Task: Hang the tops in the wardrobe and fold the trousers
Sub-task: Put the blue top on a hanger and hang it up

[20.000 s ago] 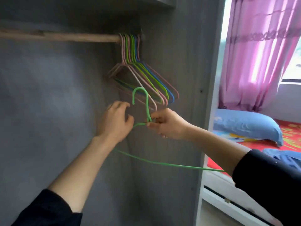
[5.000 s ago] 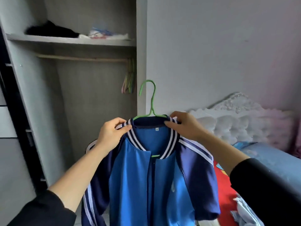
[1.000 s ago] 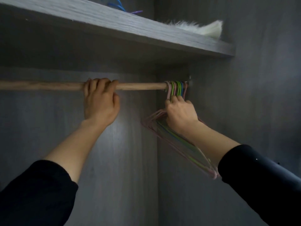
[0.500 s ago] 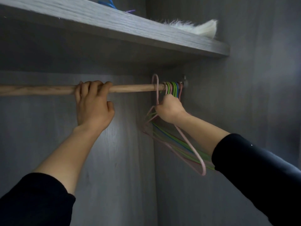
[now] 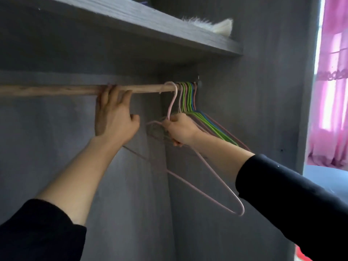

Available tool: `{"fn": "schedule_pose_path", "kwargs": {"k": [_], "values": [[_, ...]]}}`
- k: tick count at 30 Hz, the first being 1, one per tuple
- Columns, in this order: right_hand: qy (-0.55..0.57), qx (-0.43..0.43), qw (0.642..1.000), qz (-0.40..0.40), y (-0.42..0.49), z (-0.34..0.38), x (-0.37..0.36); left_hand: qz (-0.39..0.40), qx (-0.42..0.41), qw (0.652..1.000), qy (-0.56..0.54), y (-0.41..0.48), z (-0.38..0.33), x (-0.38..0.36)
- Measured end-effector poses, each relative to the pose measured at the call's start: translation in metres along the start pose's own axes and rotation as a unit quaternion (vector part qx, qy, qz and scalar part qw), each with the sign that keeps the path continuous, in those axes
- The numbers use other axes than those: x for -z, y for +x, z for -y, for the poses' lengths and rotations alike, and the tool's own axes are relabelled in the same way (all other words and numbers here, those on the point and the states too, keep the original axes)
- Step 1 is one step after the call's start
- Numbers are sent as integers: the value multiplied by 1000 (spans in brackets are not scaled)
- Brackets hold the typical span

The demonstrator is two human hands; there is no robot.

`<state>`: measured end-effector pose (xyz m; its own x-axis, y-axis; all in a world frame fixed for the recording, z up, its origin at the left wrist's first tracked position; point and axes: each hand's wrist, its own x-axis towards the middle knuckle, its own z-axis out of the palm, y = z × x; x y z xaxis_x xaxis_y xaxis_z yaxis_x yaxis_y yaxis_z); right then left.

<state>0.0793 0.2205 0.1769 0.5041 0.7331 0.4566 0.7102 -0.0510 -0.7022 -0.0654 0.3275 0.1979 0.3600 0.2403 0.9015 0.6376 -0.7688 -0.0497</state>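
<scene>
Gripping pink hanger point(image 5: 170, 109), right hand point(image 5: 180, 129) below rail point(image 5: 56, 90)

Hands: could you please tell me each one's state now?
Left hand: fingers on round wooden rail, grip unclear.
Right hand: holding pink wire hanger.

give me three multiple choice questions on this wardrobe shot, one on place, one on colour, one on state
1. Where does the white furry thing lie? A on the floor; B on the bed; C on the shelf above the rail.
2. What colour is the hanger in the right hand? A green; B pink; C blue.
3. What does that hanger carry? A nothing; B a blue top; C trousers.

Answers: 1 C, it rests on the shelf board over the wooden rail. 2 B, the wire that the right hand grips by the neck is pink. 3 A, its frame is bare, with no cloth on it.
</scene>
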Motion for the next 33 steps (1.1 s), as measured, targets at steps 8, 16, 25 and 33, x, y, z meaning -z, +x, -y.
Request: {"fn": "schedule_pose_path", "kwargs": {"k": [8,16,25,33], "values": [[-61,-132,989,35,-126,-55,23,102,-15,963,-251,-113,-79,-45],[-160,-274,943,104,-255,-142,101,222,4,865,-449,-225,-225,-54],[-183,-406,889,108,-401,-232,224,385,-71,804,-447,-300,-425,-42],[-186,-500,846,1,-550,-314,355,452,-110,751,-469,-355,-631,-2]]}}
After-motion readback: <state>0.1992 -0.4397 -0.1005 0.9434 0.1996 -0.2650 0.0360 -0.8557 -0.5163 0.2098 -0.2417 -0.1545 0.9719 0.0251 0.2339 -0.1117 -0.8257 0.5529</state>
